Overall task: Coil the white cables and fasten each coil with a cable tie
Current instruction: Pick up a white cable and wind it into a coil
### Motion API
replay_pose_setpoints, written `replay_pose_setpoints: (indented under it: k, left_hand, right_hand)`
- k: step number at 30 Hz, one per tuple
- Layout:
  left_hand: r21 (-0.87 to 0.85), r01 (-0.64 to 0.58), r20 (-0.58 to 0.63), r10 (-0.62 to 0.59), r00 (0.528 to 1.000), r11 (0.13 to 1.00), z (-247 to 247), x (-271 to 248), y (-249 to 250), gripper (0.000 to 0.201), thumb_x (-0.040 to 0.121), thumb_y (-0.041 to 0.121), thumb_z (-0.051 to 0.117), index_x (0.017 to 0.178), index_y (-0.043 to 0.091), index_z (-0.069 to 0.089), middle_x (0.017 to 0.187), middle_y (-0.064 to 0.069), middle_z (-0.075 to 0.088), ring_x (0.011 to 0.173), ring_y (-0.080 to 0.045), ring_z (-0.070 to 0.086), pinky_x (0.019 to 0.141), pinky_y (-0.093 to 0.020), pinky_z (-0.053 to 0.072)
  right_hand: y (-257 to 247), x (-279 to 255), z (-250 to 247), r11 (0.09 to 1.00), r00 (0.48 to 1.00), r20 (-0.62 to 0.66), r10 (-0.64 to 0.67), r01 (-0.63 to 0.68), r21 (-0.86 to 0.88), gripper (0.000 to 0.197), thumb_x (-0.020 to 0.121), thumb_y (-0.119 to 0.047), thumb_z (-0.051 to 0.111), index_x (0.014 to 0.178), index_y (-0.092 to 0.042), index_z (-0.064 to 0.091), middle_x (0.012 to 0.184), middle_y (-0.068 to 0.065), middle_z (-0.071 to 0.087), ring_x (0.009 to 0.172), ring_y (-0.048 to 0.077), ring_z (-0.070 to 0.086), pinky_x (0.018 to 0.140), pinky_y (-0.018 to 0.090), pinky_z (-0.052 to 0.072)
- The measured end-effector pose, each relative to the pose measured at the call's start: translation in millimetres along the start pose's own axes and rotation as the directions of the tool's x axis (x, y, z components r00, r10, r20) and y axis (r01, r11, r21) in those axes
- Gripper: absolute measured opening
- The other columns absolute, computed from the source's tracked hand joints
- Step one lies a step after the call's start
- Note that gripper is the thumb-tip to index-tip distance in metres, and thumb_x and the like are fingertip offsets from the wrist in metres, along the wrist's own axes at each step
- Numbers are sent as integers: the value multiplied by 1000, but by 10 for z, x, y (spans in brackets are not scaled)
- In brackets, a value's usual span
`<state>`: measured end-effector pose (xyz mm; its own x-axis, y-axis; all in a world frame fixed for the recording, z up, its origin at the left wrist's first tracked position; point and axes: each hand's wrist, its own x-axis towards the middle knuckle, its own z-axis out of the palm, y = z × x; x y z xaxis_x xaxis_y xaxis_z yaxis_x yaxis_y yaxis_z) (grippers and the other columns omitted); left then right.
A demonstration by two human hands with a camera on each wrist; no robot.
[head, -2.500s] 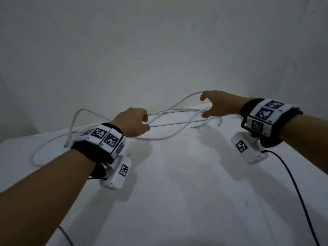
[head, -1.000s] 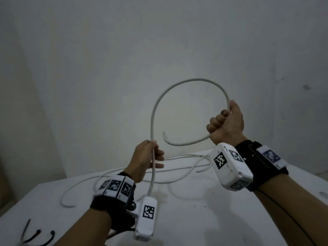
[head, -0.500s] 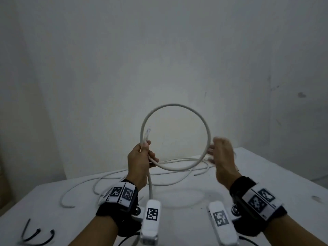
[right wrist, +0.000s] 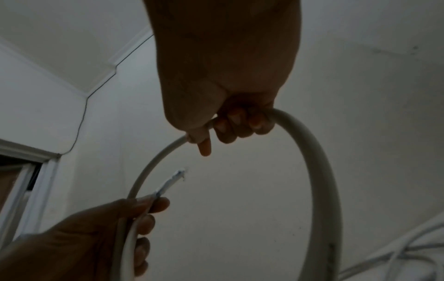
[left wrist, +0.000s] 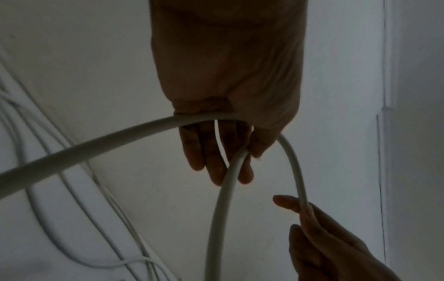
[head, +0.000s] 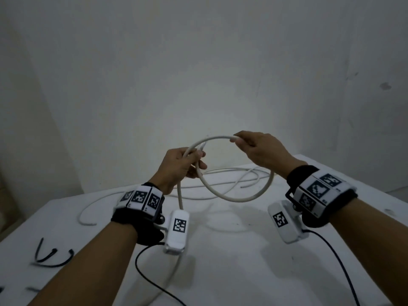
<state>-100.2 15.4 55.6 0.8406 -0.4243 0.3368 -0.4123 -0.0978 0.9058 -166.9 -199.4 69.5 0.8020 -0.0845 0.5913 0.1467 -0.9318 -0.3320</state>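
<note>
A thick white cable (head: 238, 198) forms one round loop in the air above the table. My left hand (head: 183, 164) grips the loop where it crosses, with the cut cable end (head: 203, 147) sticking out past the thumb. The cable's tail (head: 180, 195) drops from this hand to the table. My right hand (head: 254, 149) pinches the top of the loop. In the left wrist view the cable (left wrist: 96, 144) runs under the left hand (left wrist: 230, 133). The right wrist view has the right hand (right wrist: 230, 117) curled round the cable (right wrist: 319, 171) and the frayed end (right wrist: 173, 178).
More loose white cables (head: 231, 180) lie tangled at the back of the white table (head: 242, 261), close to the wall. Black cable ties (head: 50, 257) lie at the table's left front. Black camera leads (head: 150, 281) trail from both wrists.
The wide arch of cable has been closed into a small loop in the left hand. The right hand let go half a second ago and now pinches the loop's top.
</note>
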Motion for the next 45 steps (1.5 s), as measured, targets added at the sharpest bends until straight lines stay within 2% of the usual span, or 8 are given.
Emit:
replay_pose_setpoints:
  k: [12, 18, 20, 24, 30, 34, 40, 45]
  left_hand:
    - [-397, 199, 298, -79, 951, 896, 112, 124, 72, 16, 99, 13, 42, 100, 4, 56, 58, 2, 44, 51, -13, 50, 62, -31, 56]
    - [-483, 202, 158, -142, 977, 852, 127, 251, -18, 21, 100, 18, 42, 83, 11, 52, 53, 5, 34, 42, -9, 35, 43, -22, 37]
    - [-495, 203, 135, -157, 978, 845, 114, 278, -32, 24, 100, 18, 42, 76, 14, 46, 52, 5, 33, 42, -8, 33, 42, -21, 34]
    - [-524, 179, 97, -151, 984, 833, 103, 295, -21, 25, 98, 18, 42, 73, 16, 42, 53, 5, 31, 42, -9, 31, 42, -22, 33]
    - [-546, 187, 150, -125, 981, 817, 46, 275, 31, 26, 95, 16, 38, 69, 15, 39, 51, 4, 30, 42, -11, 31, 43, -23, 34]
    - [-518, 192, 121, -151, 981, 833, -43, 276, -3, 28, 93, 16, 39, 66, 17, 36, 49, 4, 29, 41, -12, 30, 43, -23, 33]
    - [-568, 190, 91, -169, 981, 801, -85, 263, -76, 31, 94, 19, 40, 63, 18, 36, 47, 5, 29, 40, -11, 29, 41, -23, 32]
    - [-564, 169, 91, -143, 986, 808, -5, 216, -74, 29, 96, 19, 39, 67, 16, 40, 47, 6, 29, 39, -9, 30, 40, -22, 33]
  right_hand:
    - [83, 165, 95, 995, 993, 72, 91, -93, 22, 38, 99, -39, 40, 129, -20, 55, 103, 6, 59, 93, 21, 53, 78, 30, 39]
    - [-249, -196, 310, 1000, 837, -547, -24, 15, -21, 12, 88, -27, 55, 89, -15, 55, 80, 3, 55, 77, 24, 52, 65, 28, 32]
    - [-391, -323, 395, 995, 980, -186, 70, -55, 82, 25, 92, -39, 51, 77, -20, 49, 69, -5, 51, 69, 19, 49, 58, 28, 28]
    - [-454, -501, 675, 978, 920, 368, 137, -183, 95, 42, 90, -59, 45, 104, -21, 57, 98, -3, 65, 90, 17, 59, 71, 30, 44]
    - [-449, -580, 894, 853, 916, 391, 93, -276, 443, 9, 97, -16, 44, 99, -12, 52, 72, 2, 60, 59, 19, 58, 57, 34, 53]
    - [-445, -564, 817, 719, 924, 323, 207, -367, 590, 22, 95, -32, 52, 80, -16, 54, 69, 2, 52, 61, 15, 53, 45, 29, 52]
    - [-313, -514, 864, 997, 988, -152, -5, 17, 79, 29, 90, -44, 55, 103, -19, 60, 98, -1, 60, 91, 18, 56, 76, 31, 44]
    - [-393, -348, 910, 985, 959, 230, -168, 174, -3, 35, 95, -43, 47, 116, -15, 53, 109, 3, 65, 100, 22, 59, 90, 33, 41]
